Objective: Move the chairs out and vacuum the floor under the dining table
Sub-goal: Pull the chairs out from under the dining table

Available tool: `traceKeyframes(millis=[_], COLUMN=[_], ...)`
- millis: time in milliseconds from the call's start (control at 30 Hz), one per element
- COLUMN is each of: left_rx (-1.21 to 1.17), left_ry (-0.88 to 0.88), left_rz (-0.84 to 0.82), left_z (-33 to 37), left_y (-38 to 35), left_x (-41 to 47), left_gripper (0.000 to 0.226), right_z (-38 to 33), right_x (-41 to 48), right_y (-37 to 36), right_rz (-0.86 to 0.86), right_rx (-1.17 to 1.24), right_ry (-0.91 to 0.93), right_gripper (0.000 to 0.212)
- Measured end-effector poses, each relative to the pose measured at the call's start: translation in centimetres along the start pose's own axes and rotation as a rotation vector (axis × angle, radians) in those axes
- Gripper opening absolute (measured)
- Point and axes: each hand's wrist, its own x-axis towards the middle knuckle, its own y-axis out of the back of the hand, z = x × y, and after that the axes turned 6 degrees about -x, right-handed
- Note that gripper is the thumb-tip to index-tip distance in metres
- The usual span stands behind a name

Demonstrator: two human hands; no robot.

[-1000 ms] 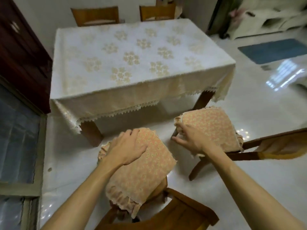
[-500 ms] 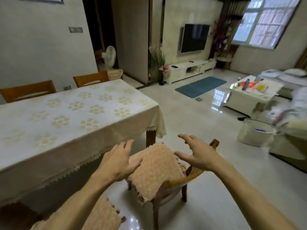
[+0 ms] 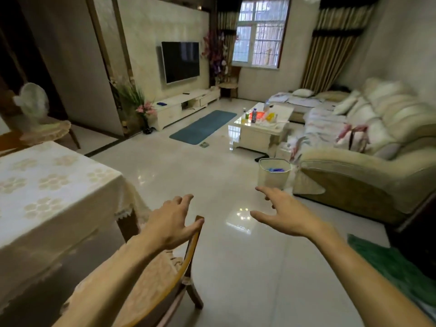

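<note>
Left hand (image 3: 172, 220) and right hand (image 3: 286, 214) spread wide by the chair (image 3: 191, 251), neither gripping anything.
Fingers of the left are splayed, its thumb at the top of the chair's backrest, though whether it touches cannot be told. The right hangs open over bare floor (image 3: 236, 267) at 3 o'clock, holding nothing. The chair stands at 6 o'clock, just beside the corner of the cloth-covered surface (image 3: 52, 185) at 9 o'clock, likely set out there to free the floor beneath. No vacuum shows.
</note>
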Motion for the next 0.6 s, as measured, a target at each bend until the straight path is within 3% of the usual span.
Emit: traceKeyframes(millis=[433,600], left_rx=[-0.023,-0.014], left_ry=[-0.221,-0.252], left_rz=[0.001,-0.03], left_z=[6.1,7.9], left_y=[-2.9,-4.2], left_x=[27.4,36.6], left_gripper=[0.077,0.079], right_z=[15.4,21.0], right_x=[16.6,22.4], right_y=[5.3,6.6], right_rz=[0.115,0.088], right_rx=[-0.052,-0.059], right_ry=[-0.172,-0.216], right_gripper=[0.079,0.08])
